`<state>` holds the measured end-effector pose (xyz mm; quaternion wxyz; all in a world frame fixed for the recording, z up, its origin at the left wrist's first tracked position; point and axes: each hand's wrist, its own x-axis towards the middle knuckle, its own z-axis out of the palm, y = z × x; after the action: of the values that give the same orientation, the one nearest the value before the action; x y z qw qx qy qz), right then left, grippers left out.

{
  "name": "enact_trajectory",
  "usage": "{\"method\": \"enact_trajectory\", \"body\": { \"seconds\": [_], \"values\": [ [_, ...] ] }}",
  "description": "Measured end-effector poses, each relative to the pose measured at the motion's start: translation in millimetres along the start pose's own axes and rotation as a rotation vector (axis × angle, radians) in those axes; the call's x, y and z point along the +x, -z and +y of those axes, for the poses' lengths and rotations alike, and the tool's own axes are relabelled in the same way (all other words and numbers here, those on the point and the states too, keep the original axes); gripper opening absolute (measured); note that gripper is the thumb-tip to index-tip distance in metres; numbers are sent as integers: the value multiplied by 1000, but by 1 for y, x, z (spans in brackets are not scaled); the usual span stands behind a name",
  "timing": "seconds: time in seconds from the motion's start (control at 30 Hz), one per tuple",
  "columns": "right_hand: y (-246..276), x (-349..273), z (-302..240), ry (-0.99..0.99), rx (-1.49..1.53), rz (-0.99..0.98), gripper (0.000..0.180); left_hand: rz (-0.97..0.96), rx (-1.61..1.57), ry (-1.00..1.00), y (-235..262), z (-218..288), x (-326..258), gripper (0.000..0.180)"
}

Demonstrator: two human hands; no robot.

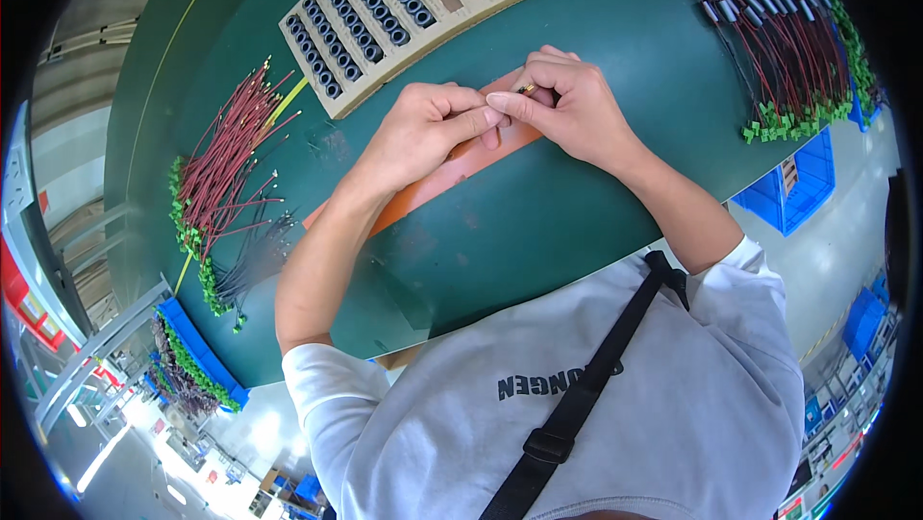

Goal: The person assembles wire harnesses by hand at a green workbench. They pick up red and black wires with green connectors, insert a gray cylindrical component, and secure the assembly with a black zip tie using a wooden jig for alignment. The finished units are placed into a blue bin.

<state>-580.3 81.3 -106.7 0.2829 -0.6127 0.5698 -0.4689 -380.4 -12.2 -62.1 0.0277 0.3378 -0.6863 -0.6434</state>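
Over the middle of the green table, my left hand [429, 130] and my right hand [569, 105] meet with thumbs and fingertips pinched together. Whatever sits between the fingertips is hidden or too small to name. A small gold-coloured spot shows at my right hand's fingers; I cannot tell if it is a ring or a part. Beneath both hands an orange strip [452, 177] lies slantwise on the table. Beyond them stands a beige slotted tray [452, 25], its left slots holding rows of dark ring-shaped parts [361, 6].
To the left lies a bundle of dark red wires [231, 160] with green connectors [188, 232]. At the far right are more wires with grey sleeves [760, 6] and green connectors [793, 124]. Blue bins [803, 184] stand beyond the table edge [538, 291].
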Motion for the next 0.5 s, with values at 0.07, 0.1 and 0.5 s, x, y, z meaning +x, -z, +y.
{"method": "enact_trajectory", "body": {
  "seconds": [0.07,0.1,0.5],
  "values": [
    [-4,0,1,-32,15,26,33,15,-63,-30,-3,-3,-1,22],
    [-3,1,1,-37,9,24,33,20,-80,-53,-3,-5,-1,22],
    [-2,-1,-7,-99,25,8,30,46,-89,-59,-5,-10,-3,23]
  ]
}}
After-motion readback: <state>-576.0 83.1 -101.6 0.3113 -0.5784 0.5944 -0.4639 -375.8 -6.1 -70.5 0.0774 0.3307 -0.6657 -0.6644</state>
